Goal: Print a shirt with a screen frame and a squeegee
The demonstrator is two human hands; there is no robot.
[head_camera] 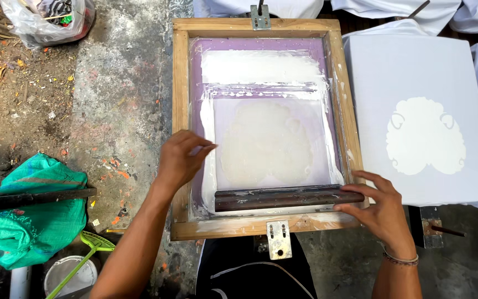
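Resting across the near end of the wooden screen frame (180, 111), a dark squeegee (289, 197) is lying in white ink on the purple mesh (266, 138). The person's right hand (380, 207) is touching the squeegee's right end, its fingers (355, 194) spread apart and curving loosely about the tip rather than clamping it. The left hand (179, 160) is hovering over the frame's left rail, fingers (200, 147) apart and bent, gripping nothing. A pale lobed shape is showing through the mesh. Just beside the frame on the right, a white shirt (416, 83) is lying flat, bearing a cream lobed print (425, 135). Off to the left, a green sack (29, 210) is sitting on the dirty floor (117, 99).
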